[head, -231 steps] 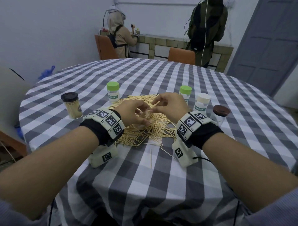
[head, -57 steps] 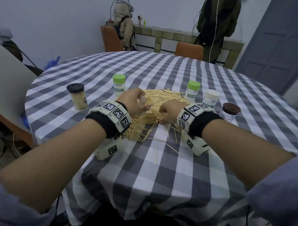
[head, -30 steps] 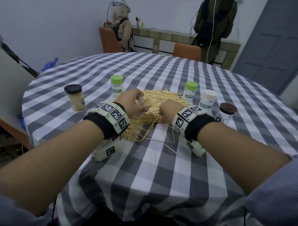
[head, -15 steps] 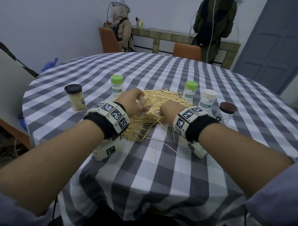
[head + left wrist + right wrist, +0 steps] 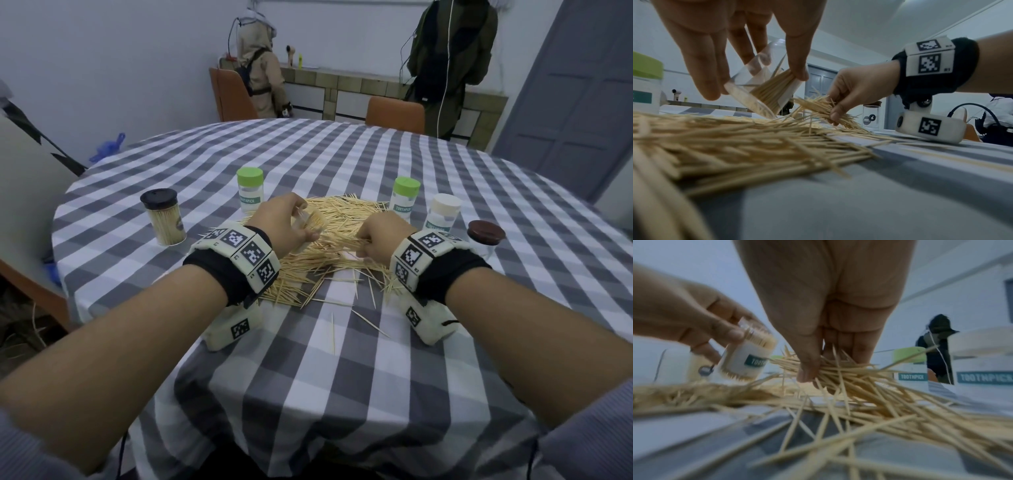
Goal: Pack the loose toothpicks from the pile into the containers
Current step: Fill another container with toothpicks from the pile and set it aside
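Observation:
A pile of loose toothpicks [image 5: 329,240] lies mid-table on the checked cloth. My left hand [image 5: 287,226] grips a clear open container [image 5: 764,87], tilted with its mouth toward the right and partly filled with toothpicks; the same container [image 5: 748,360] appears in the right wrist view. My right hand [image 5: 380,236] pinches a bunch of toothpicks [image 5: 826,108] between thumb and fingers, low over the pile's right side; the bunch [image 5: 838,371] splays out below the fingers. The two hands are a short gap apart.
Closed containers stand around the pile: a black-lidded full one [image 5: 162,217] at left, green-lidded ones [image 5: 250,190] [image 5: 405,198], a cream-lidded one [image 5: 443,216] and a brown-lidded one [image 5: 485,240] at right. Stray toothpicks [image 5: 332,332] lie nearer me. Two people stand at the far counter.
My right hand has closed on a bunch of toothpicks and lifted it slightly off the pile. The left hand keeps the tilted container in about the same place.

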